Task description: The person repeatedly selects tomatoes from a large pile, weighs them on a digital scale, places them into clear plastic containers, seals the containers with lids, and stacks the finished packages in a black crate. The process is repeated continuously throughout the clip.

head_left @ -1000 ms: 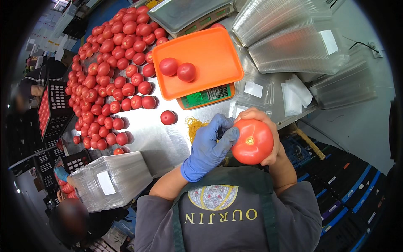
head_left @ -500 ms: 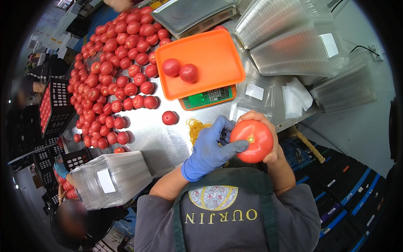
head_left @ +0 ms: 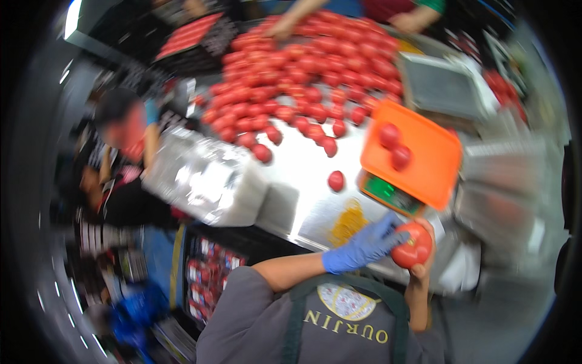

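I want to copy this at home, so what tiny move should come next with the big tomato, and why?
Maybe the right hand should set the big tomato on the orange tray: that hand cups it, the blue-gloved left hand is at its side, and the tray holds two tomatoes with room beside them.

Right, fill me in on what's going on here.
A grey-shirted person holds a large round red tomato in the bare right hand; the blue-gloved left hand is at its left side. Two smaller red tomatoes sit in an orange rectangular plastic tray on a scale with a green-lit display. One lone red tomato lies on the shiny metal table, apart from the big red tomato pile, where a co-worker's bare hand reaches in.
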Demonstrator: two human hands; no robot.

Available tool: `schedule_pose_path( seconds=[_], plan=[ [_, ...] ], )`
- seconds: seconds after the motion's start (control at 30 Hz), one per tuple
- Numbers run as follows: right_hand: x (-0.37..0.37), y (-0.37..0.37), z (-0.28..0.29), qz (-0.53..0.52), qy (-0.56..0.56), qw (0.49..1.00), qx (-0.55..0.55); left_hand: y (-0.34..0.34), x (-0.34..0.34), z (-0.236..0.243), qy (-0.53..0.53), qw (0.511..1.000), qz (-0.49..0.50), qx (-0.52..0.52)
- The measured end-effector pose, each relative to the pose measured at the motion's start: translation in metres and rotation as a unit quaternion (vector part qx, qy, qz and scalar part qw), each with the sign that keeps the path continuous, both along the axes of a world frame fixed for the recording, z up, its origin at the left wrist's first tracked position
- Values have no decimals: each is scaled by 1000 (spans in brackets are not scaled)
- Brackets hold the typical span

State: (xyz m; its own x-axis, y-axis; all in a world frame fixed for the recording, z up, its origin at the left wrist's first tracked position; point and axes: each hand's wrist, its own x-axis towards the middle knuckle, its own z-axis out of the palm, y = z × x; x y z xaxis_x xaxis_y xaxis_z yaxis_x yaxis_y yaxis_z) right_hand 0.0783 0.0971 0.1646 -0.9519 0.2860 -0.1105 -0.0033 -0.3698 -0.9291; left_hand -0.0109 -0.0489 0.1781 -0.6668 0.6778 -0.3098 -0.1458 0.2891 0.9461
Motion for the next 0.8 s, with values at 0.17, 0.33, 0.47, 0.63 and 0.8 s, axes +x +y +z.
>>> schedule_pose_path(
  seconds=[0.17,0.33,0.47,0.63,0.8],
  plan=[
    [-27,-16,2,152,26,985,76,-42,1,-4,-213,964,78,137],
    [-35,-44,-13,111,46,992,27,-54,12,-30,-29,976,165,136],
    [-34,-45,-23,90,-9,994,69,-59,12,-36,-101,969,203,101],
    [17,8,-37,-22,-84,976,-199,-53,9,-40,-158,976,127,83],
    [109,81,-75,-186,-198,958,94,-43,7,-55,-185,980,62,50]
  ],
)
